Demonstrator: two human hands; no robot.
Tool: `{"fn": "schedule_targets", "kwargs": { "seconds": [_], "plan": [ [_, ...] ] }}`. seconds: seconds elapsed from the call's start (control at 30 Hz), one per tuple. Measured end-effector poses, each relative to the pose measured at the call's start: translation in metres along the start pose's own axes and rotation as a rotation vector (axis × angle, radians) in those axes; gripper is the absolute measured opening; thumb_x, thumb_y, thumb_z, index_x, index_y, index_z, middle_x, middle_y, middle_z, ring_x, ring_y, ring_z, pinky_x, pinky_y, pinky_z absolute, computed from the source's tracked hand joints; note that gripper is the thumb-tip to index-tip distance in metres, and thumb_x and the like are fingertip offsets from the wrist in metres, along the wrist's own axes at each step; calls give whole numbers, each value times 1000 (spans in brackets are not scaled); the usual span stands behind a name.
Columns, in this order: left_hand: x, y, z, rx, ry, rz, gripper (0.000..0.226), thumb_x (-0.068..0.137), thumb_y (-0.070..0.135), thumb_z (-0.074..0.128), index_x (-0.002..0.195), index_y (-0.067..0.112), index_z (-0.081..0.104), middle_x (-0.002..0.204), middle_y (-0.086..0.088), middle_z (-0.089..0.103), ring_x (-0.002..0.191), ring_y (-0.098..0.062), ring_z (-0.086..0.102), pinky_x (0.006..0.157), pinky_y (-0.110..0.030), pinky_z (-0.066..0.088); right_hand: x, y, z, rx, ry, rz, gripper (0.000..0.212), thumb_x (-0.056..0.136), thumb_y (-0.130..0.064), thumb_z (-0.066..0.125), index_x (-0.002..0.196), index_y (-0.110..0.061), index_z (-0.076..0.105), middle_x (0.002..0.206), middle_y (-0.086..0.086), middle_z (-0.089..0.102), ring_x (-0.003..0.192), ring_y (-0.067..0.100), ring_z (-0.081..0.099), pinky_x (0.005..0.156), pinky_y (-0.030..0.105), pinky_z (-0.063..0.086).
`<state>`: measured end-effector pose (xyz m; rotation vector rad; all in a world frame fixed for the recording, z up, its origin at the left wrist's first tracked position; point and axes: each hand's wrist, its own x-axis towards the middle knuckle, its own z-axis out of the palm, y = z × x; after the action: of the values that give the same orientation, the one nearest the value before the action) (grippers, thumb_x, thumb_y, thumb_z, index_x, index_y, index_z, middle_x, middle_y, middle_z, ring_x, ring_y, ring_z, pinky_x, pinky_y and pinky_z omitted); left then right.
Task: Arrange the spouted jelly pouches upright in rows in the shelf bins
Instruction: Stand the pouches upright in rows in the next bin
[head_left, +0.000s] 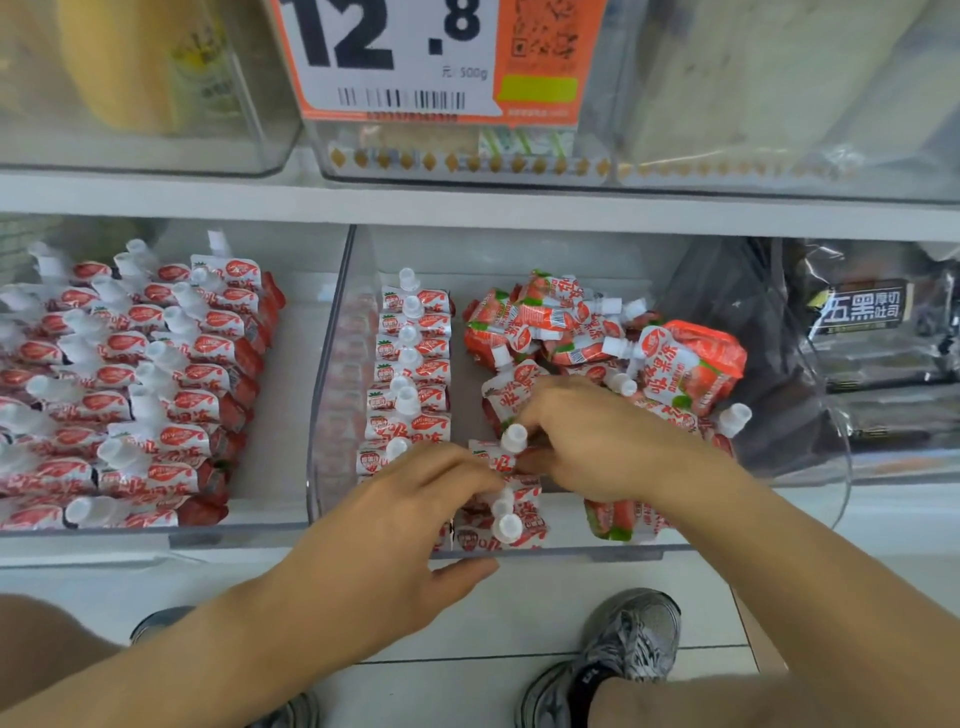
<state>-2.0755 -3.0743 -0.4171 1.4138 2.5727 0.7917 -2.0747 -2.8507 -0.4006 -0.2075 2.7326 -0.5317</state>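
Observation:
A clear middle shelf bin (332, 395) holds red-and-white spouted jelly pouches. One upright row (413, 364) runs along its left side. A loose heap of pouches (597, 338) lies at the back right. My right hand (587, 441) pinches an upright pouch (511, 441) just below its white cap, at the start of a second row. My left hand (410, 525) curls over the front pouches (506, 525) of that second row, with its thumb outside the bin's front wall. The left bin (291, 332) is filled with rows of upright pouches (135, 384).
A dark plastic bag (737, 322) presses against the middle bin's right wall. Black packaged bread (878, 332) fills the bin on the right. Above hang clear bins and an orange price tag (415, 57). My two shoes (618, 654) stand on the tiled floor below.

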Motion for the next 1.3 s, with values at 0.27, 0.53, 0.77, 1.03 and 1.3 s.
{"fn": "schedule_targets", "kwargs": {
  "seconds": [0.27, 0.53, 0.77, 1.03, 1.3],
  "plan": [
    [4, 2, 5, 104, -31, -27, 80, 74, 64, 54, 143, 30, 29, 147, 14, 25, 125, -7, 43, 99, -20, 41, -4, 30, -28, 207, 164, 83, 35, 97, -6, 57, 126, -25, 66, 126, -9, 67, 112, 4, 62, 102, 31, 50],
    [4, 1, 7, 133, -12, -13, 74, 75, 63, 54, 139, 30, 35, 140, 13, 34, 123, -6, 43, 93, -24, 48, 35, 17, -10, -151, 205, 99, 52, 79, -5, 77, 125, -22, 59, 131, 3, 48, 108, 21, 59, 88, 38, 53],
    [2, 0, 6, 131, -11, -11, 69, 77, 65, 52, 136, 33, 37, 137, 15, 36, 121, -4, 43, 93, -24, 50, 36, 20, -9, -223, 218, 87, 70, 68, -22, 90, 125, -14, 51, 128, 3, 47, 109, 22, 56, 82, 28, 43],
    [2, 2, 4, 119, -17, -6, 68, 79, 65, 48, 137, 33, 32, 138, 15, 31, 124, -5, 39, 95, -27, 50, 37, 29, -9, -141, 78, 64, 107, 70, -31, 89, 153, -44, 22, 157, -1, 23, 142, 25, 36, 108, 34, 38],
    [1, 4, 3, 121, -26, -9, 68, 82, 64, 51, 139, 36, 25, 140, 18, 25, 126, -3, 36, 98, -22, 43, 36, 31, -7, -177, 57, 70, 106, 73, -43, 85, 151, -51, 14, 155, -2, 24, 132, 27, 45, 103, 40, 46]
  ]
}}
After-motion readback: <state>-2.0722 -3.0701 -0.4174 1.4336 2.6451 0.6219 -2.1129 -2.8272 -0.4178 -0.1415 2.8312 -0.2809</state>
